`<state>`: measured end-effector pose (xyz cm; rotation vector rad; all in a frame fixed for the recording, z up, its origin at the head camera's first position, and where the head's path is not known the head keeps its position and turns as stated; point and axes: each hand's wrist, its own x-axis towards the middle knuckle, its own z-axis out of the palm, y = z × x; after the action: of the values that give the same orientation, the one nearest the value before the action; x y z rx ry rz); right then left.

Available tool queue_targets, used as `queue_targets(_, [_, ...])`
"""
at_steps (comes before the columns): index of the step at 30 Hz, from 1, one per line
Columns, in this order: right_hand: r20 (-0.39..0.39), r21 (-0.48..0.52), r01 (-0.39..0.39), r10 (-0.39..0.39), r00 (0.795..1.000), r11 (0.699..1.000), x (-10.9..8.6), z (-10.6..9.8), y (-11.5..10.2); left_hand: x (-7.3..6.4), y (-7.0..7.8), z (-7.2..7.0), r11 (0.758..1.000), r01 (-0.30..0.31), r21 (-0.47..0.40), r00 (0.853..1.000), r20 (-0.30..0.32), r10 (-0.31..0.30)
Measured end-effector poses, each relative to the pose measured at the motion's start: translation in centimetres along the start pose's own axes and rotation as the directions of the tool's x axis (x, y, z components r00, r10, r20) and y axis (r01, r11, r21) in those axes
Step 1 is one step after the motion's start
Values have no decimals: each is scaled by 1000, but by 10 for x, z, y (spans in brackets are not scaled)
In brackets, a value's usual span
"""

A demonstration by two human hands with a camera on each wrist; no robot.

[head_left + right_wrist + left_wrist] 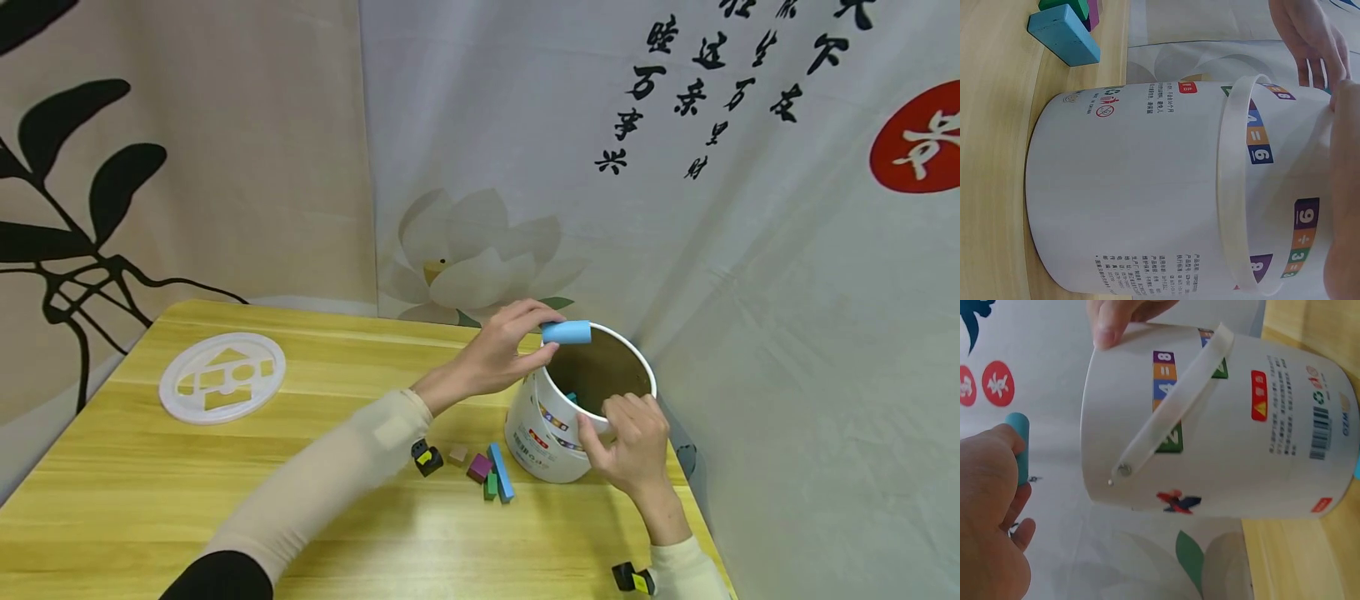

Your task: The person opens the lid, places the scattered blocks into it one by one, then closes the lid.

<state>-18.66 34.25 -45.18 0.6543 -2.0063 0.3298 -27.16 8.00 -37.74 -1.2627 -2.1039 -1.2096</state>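
Observation:
My left hand pinches a light blue cylinder block between thumb and fingers, holding it sideways at the far left rim of a white bucket. The same cylinder shows apart from the bucket wall in the left wrist view. My right hand grips the bucket's near right rim, thumb outside and fingers over the edge. The bucket stands upright, printed with coloured number tiles and with its white handle hanging down. Inside, a small blue piece shows; the rest of the bottom is hidden.
Left of the bucket lie a blue bar block, a green block, a purple block and a pale wooden block. A round white plate with shaped cutouts lies at the far left. Printed cloth hangs behind the table.

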Motion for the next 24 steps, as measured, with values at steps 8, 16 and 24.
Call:
queue_targets(8, [8,-9,1,-1,1000,1000,0,1,-1,13,3,15,999,7,33,998,64,-9])
queue_targets(16, [2,-10,1,-1,1000,1000,-1,1,-1,17,5,24,999,37,35,989,139,-41])
queue_targets(24, [-1,-15,12,-12,1000,1000,0,2,0,14,9,25,997,38,64,981,187,-50])
